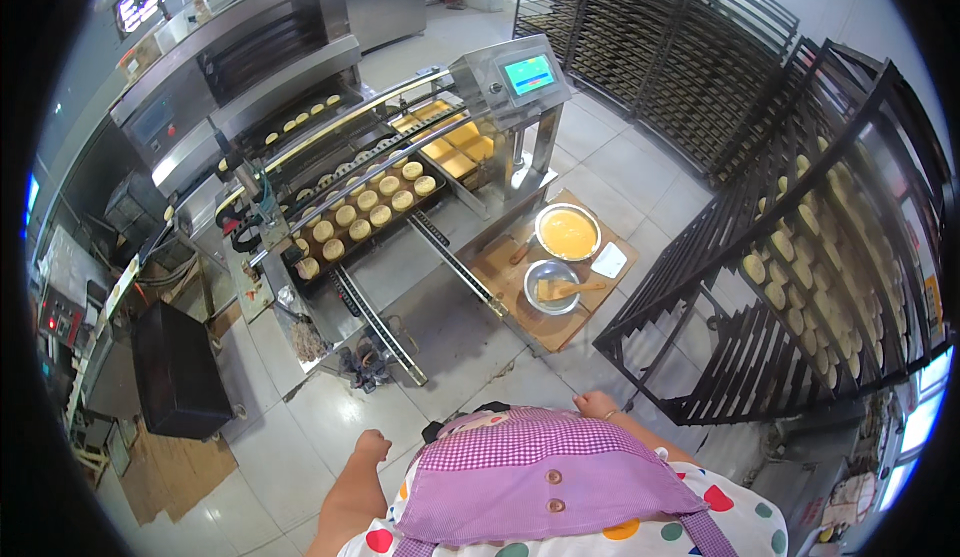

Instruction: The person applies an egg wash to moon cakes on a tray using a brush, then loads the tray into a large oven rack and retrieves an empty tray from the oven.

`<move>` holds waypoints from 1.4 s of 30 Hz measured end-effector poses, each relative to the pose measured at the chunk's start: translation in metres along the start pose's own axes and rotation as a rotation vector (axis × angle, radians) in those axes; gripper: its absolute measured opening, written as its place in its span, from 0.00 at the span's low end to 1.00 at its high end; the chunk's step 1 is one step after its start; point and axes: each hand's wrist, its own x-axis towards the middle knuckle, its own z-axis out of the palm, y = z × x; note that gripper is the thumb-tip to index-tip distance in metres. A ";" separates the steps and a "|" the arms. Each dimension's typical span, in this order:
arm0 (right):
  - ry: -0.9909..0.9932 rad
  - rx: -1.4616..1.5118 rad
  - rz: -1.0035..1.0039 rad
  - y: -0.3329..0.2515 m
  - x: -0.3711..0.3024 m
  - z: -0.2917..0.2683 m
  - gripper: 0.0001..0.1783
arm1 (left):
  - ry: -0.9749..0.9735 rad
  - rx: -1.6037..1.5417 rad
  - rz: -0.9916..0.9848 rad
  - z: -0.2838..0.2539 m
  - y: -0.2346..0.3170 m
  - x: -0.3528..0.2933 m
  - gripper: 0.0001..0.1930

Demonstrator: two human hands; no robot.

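Bakery floor, pale tiles (330,407), seen from above. At far left, a black box (178,370) on the floor by flattened cardboard (175,467). Further back, an oven (250,57) feeding a conveyor line (380,207); on its belt a dark tray (360,219) of round pale cakes (365,202), set in rows so they can ride through evenly. Beyond them, square yellow cakes (455,147) under a touch screen (528,74) mounted at eye height for easy reach.

Left hand (372,447) low by the apron (540,477), fingers curled together into a loose fist, holding nothing, nearest to bare tiles. Right hand (595,404) just above the apron's top edge, fingers also drawn together, empty as far as can be told, close to the rack's lower left corner.

At the line's right end, a wooden board (550,332) on the floor carrying a bowl of yellow liquid (568,233), a second bowl (552,287) with a brush (575,287) laid across it, and a white scraper (608,260), all kept beside the belt, probably for glazing. At right, tall dark racks (800,257) with trays of round cakes (800,267) slotted in tiers, likely for cooling; more racks (640,37) at the back.
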 end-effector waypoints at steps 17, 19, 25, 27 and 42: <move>0.012 -0.013 -0.158 0.003 0.066 0.018 0.07 | 0.150 -0.062 0.346 0.076 -0.104 0.080 0.23; -0.046 -0.037 -0.264 -0.024 0.061 0.010 0.06 | 0.146 -0.031 0.242 0.070 -0.091 0.072 0.22; -0.128 0.038 -0.377 -0.050 0.082 0.002 0.06 | 0.272 -0.039 0.215 0.044 -0.094 0.092 0.20; -0.092 -0.036 -0.319 -0.030 0.092 0.000 0.08 | 0.212 -0.058 0.215 0.041 -0.071 0.092 0.20; -0.218 -0.177 -0.163 0.051 0.117 -0.023 0.12 | 0.099 -0.011 0.215 0.035 0.013 0.083 0.22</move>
